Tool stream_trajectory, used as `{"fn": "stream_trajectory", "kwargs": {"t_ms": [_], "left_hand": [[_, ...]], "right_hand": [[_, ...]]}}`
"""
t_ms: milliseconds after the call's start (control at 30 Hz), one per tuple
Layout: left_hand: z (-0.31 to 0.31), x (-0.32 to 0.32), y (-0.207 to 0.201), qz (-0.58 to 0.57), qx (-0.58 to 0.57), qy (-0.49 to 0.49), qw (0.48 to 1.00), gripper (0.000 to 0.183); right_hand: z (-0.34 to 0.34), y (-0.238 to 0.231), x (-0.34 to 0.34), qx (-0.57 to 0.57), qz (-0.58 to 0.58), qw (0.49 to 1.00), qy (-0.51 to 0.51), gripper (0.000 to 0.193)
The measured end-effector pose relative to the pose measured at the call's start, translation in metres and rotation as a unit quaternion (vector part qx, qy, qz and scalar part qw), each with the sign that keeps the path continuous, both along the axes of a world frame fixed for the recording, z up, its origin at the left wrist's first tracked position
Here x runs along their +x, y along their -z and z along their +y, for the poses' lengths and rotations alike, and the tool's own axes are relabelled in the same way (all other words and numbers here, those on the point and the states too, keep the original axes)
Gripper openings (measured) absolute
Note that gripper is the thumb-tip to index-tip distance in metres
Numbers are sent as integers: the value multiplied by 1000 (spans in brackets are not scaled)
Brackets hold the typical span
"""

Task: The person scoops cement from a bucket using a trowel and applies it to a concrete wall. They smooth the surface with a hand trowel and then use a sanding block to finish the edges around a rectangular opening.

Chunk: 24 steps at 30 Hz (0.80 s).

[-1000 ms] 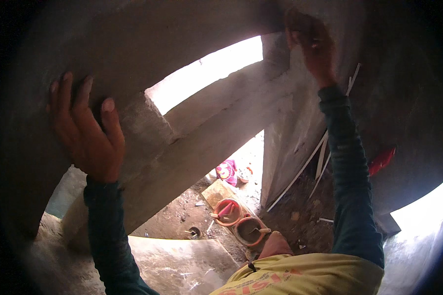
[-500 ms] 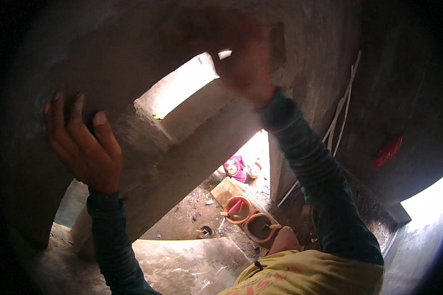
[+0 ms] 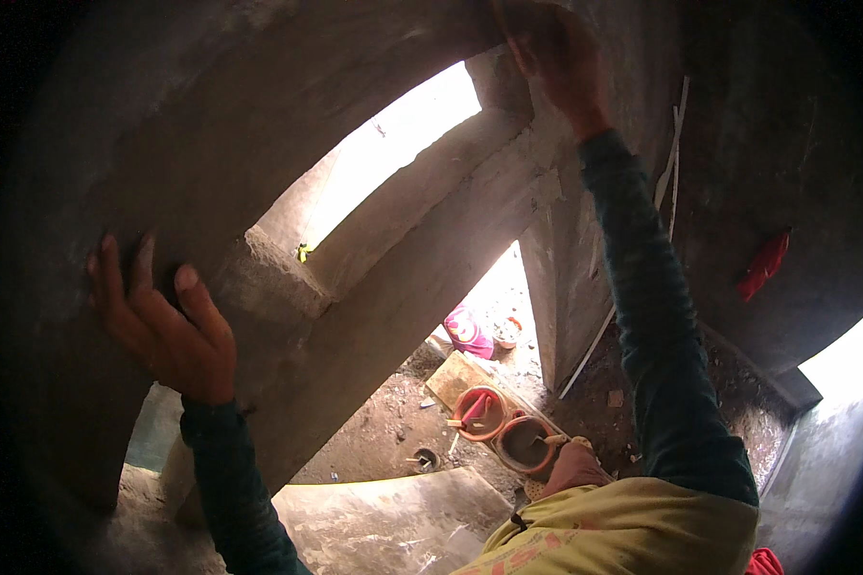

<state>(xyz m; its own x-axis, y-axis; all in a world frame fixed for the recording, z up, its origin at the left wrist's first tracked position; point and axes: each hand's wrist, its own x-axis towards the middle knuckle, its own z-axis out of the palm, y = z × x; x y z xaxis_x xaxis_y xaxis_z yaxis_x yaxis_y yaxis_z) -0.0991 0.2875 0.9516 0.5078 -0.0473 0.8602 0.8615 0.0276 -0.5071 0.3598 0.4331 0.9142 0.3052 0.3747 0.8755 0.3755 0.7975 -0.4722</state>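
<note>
My left hand (image 3: 168,331) rests with spread fingers against the dark grey plastered wall (image 3: 187,182) and holds nothing. Up at the top edge of the view is my right hand (image 3: 564,72), beside the upper right end of a bright slot-shaped opening (image 3: 393,134). Its fingers look bent together, but shadow and the picture's edge hide whatever is in them. Between the two hands a sloping plastered beam (image 3: 403,259) runs below the opening. A small yellow-green thing (image 3: 303,253) sits at the opening's lower end.
Far below, two round tubs (image 3: 522,444) with tools stand by a board (image 3: 455,379). A person in pink (image 3: 467,331) is near another bowl (image 3: 507,332). Thin strips (image 3: 676,163) lean at the right, near a red cloth-like thing (image 3: 765,264). A pale curved ledge (image 3: 393,513) lies below.
My right hand has moved up and to the right, uncovering the opening's upper end. My left hand stays on the wall, a little lower in view. The view has shifted slightly.
</note>
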Motion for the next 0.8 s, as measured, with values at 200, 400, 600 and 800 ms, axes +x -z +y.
{"fn": "stream_trajectory", "kwargs": {"t_ms": [200,400,600,800], "left_hand": [[-1,2,-2,24,12,1,1000,42],[-1,1,-2,28,19,-25,999,40],[-2,-3,-6,35,17,8,999,38],[1,-2,-1,18,28,-54,998,40]], "right_hand": [[16,8,20,100,-113,922,358,24],[-28,-3,-81,146,-193,951,192,16],[-106,17,-218,147,-187,962,135,42],[-66,4,-80,132,-12,991,6,35]]}}
